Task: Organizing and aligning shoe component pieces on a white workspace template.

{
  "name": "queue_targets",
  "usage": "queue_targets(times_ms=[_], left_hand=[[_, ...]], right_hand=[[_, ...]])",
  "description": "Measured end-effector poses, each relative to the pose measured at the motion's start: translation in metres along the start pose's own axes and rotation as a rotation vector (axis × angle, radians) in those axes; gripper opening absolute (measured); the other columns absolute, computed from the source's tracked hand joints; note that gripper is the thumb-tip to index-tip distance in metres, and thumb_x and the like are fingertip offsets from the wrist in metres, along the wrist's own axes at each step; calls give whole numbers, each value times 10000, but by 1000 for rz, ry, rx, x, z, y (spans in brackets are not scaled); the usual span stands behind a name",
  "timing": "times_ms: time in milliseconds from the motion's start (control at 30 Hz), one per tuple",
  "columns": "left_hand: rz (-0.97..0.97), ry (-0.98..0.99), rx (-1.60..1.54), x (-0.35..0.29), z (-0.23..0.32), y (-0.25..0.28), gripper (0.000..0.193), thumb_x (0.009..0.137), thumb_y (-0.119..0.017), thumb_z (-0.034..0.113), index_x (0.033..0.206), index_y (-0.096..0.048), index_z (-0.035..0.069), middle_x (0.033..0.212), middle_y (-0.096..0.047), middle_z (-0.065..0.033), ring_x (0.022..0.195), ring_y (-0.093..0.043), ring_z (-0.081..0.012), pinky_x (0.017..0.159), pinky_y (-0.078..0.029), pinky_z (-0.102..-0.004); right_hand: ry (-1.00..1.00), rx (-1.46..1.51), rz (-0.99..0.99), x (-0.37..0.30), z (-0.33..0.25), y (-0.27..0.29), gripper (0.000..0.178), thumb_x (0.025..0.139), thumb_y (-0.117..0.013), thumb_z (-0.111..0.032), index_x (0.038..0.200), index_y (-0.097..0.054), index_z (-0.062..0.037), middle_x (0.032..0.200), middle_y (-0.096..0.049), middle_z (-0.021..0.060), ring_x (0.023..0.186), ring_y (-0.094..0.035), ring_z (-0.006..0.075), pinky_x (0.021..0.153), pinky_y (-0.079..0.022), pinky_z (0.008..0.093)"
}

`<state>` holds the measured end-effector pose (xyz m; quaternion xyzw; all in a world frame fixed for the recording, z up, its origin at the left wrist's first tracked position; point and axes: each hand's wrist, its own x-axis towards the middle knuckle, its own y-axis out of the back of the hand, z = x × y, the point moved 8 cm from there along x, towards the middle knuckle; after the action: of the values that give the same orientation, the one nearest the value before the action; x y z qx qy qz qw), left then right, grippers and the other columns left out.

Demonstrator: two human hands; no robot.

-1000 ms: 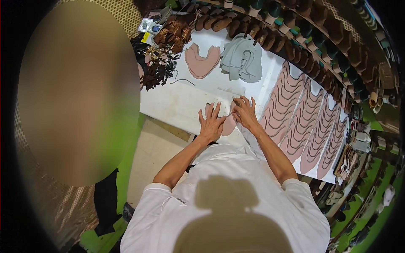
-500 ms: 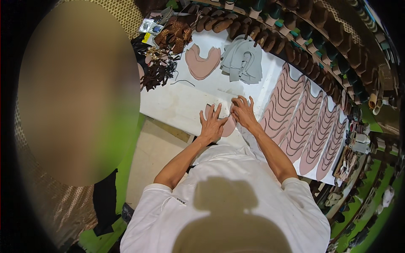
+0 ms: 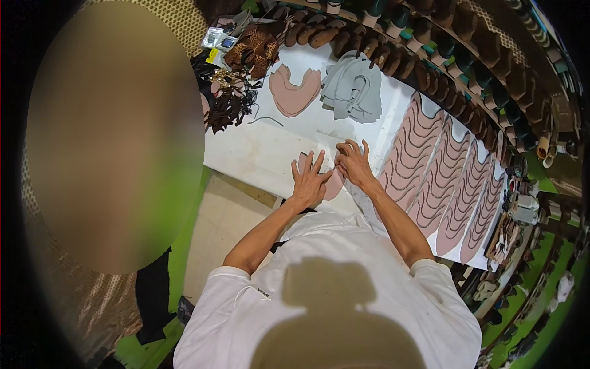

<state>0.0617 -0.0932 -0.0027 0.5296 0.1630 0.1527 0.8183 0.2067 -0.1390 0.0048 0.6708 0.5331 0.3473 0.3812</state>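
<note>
Located pink piece (image 3: 335,185) on bench (image 3: 243,144), close to the near edge and partly covered by both hands. Noted left hand (image 3: 309,180) with fingers spread wide, resting over the piece. Noted right hand (image 3: 354,163) with fingers curled and drawn in narrow at the piece's upper part; cannot tell, for lack of a clear view of the fingertips, of anything pinched there. Judged done, by appearance: dark-edged pink pieces (image 3: 410,147), laid overlapping in four rows to the right. Judged under way: the single piece beneath the hands; cannot confirm any dark edging on it. Judged left over: plain pink U-shaped pieces (image 3: 294,99), stacked beyond the hands, without visible dark edging. Recorded also grey pieces (image 3: 337,86), piled just beside that stack, of unclear bearing on the pink work. Estimated well advanced, judging by the long rows against the small stack.
</note>
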Motion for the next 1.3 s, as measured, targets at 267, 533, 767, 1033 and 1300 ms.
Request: queue_targets(times_ms=[267, 533, 767, 1033, 1300], left_hand=[[-92, -51, 66, 6, 9, 4, 570, 792, -716, 152, 1355, -687, 233, 1748, -184, -121, 1595, -145, -389, 1134, -134, -784], [-82, 0, 9, 1, 4, 1, 575, 811, -709, 133, 1375, -670, 232, 1757, -150, -126, 1603, -120, -388, 1137, -115, -792], [-62, -9, 15, 3, 5, 2, 531, 839, -699, 134, 1361, -681, 229, 1746, -184, -127, 1597, -140, -393, 1130, -127, -793], [40, -35, 36, 0, 4, 2, 519, 806, -673, 136, 1311, -696, 257, 1718, -252, -145, 1567, -203, -417, 1083, -182, -798], [123, 4, -46, -4, 5, 3, 480, 840, -648, 138, 1302, -709, 251, 1728, -242, -137, 1572, -195, -402, 1098, -139, -785]], right_hand=[[-77, 40, 17, -4, -2, 2, 146, 834, -761, -130, 977, -736, -134, 1398, -577, 70, 1435, -419, 336, 1208, -142, 681], [-89, -19, 142, -23, 1, -1, 84, 827, -773, -186, 875, -783, -118, 1430, -591, 77, 1449, -409, 339, 1216, -148, 662], [-207, 176, -59, -25, 24, 2, 171, 768, -801, -261, 840, -769, -110, 1458, -569, 79, 1479, -358, 357, 1210, -107, 700], [-101, 131, 7, -6, 21, 10, 152, 823, -777, -241, 853, -761, -93, 1416, -584, 97, 1454, -389, 359, 1198, -139, 713], [-79, 65, 2, -1, 16, 5, 118, 850, -775, -207, 894, -778, -98, 1407, -591, 85, 1443, -410, 342, 1204, -148, 695]])
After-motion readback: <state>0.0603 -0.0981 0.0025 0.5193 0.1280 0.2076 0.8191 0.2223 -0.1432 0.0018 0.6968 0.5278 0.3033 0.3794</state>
